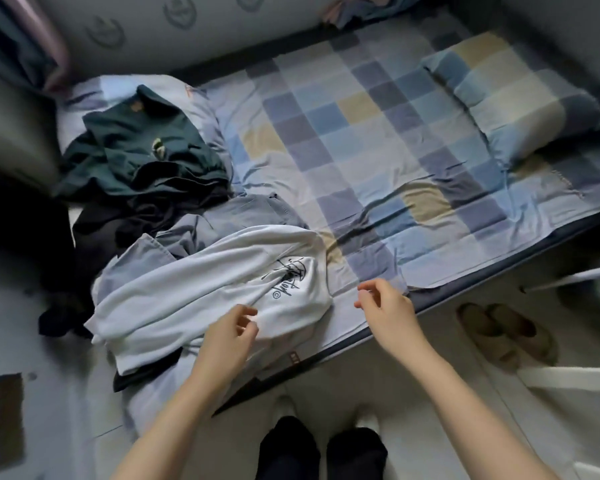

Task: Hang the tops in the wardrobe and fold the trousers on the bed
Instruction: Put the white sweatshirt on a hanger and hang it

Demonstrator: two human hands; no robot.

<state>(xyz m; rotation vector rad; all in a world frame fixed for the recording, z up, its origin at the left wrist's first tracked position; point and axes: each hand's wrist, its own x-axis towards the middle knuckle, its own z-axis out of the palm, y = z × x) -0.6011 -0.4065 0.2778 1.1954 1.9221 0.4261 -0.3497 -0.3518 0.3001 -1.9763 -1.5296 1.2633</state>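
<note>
Both hands hover with loosely curled fingers and hold nothing. Left hand (230, 332) hangs over the near edge of the white top (201, 299), which lies crumpled on the bed (361, 133) atop pale blue trousers (229, 213). Right hand (385, 306) is just beside the top, over the checked sheet (378, 188). A dark green top (136, 147) lies farther back.

one white top (194, 299), one green top (142, 147), two slippers (503, 332), one pillow (513, 102)
</note>
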